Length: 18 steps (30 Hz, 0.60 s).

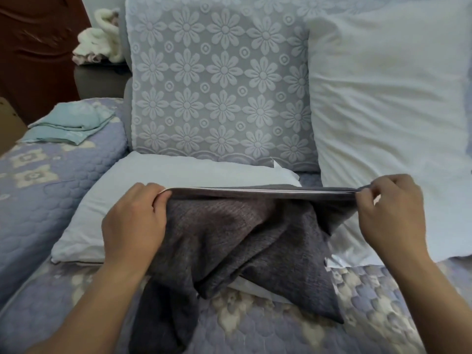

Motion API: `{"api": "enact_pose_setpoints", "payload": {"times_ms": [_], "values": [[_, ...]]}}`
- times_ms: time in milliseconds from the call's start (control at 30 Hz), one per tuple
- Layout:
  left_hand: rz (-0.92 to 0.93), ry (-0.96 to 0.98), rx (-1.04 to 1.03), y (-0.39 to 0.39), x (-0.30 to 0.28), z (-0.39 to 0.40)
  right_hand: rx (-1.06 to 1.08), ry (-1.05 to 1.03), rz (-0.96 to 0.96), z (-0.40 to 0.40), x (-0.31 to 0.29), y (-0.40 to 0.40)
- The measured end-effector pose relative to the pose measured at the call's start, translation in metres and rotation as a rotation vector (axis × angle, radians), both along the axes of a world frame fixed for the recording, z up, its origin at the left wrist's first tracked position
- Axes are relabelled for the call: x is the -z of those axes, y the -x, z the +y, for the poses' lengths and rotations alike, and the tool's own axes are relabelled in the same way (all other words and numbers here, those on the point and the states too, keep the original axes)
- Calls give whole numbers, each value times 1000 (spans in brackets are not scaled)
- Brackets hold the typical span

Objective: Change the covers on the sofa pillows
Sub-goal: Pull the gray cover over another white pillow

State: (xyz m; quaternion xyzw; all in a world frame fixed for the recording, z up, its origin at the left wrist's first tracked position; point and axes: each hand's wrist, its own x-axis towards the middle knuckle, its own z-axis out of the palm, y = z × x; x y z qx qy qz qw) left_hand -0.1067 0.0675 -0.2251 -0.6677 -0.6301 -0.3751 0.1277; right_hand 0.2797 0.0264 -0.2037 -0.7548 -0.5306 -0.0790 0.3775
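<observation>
Left hand [135,221] and right hand [390,213], seen from the head view, each pinch one end of the upper hem of a dark grey pillow cover [242,241], fingers curled round the cloth and the hem pulled taut in a straight line between them. Below the hem the cover hangs slack in folds and drapes onto the quilted sofa seat [281,333], its lower corners lying on the floral blue-and-cream quilting near the front edge of the view. Just behind the stretched hem lies a bare white pillow [178,172], flat on the seat, its near edge partly hidden by the cover and by the left hand. A second, larger white pillow [388,103] leans upright at the right against the sofa back, its lower edge touching the seat just beside the right hand. Between the two, the sofa back cushion [219,93] stands upright in a pale blue lace-like cover with a daisy pattern. Open seat surface shows in front of the cover and to its left. On the padded arm at the left rests a folded pale turquoise cloth [69,123], well apart from the hands. Farther back, a heap of cream-coloured fabric [99,42] lies on a dark surface beside dark red-brown material [35,47].
</observation>
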Motion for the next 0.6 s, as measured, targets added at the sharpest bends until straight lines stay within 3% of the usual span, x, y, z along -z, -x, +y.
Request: {"api": "enact_pose_setpoints", "payload": {"times_ms": [133, 233, 300, 400, 467, 533, 600], "values": [[-24, 7, 96, 5, 5, -5, -15, 48, 174, -1, -6, 0], [-39, 53, 409, 4, -3, -20, 12, 608, -48, -10, -5, -13], [-30, 319, 655, 4, -4, -34, 44, 908, -210, -21, 2, -17], [55, 567, 698, 5, 15, -54, 2, 828, -338, -29, 10, -13], [76, 581, 621, 9, 27, -61, -197, 688, -183, -27, 12, -3], [85, 563, 565, 15, 32, -62, -445, 707, 8, -25, 13, 10], [30, 545, 514, 18, 36, -62, -525, 831, -42, -22, 27, 19]]}}
